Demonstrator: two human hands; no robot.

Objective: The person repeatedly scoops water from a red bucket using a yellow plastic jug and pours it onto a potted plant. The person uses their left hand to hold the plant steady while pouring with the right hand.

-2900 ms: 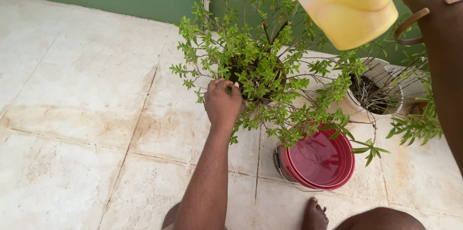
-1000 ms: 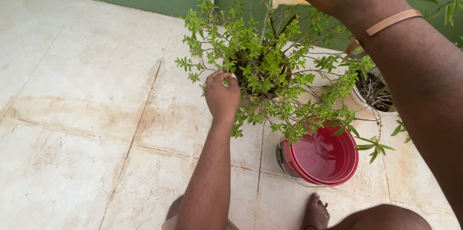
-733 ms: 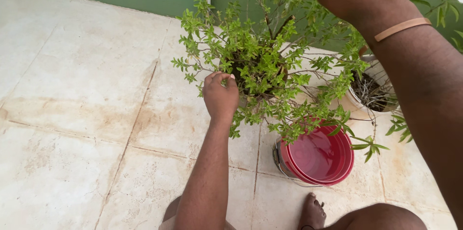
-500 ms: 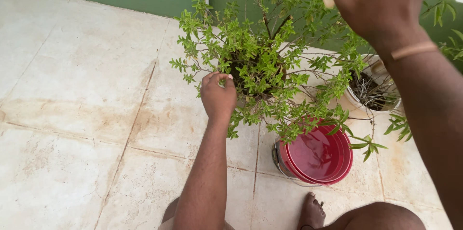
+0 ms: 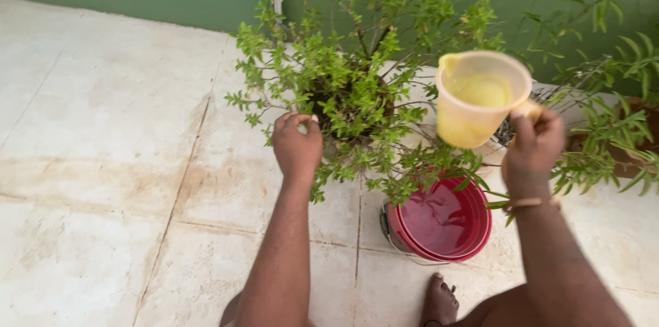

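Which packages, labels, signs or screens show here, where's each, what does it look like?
None in view: no package, label, sign or screen.
Only plain containers:
yellow jug, translucent, spouted, held by its handle in the right hand.
red bucket, round, on the tiled floor below the jug.
The left hand reaches into the potted plant.

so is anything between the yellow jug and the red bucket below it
Yes. The right hand holds the yellow jug upright by its handle above the red bucket, and leafy branches of the potted plant spread over the bucket's far rim, between the two.
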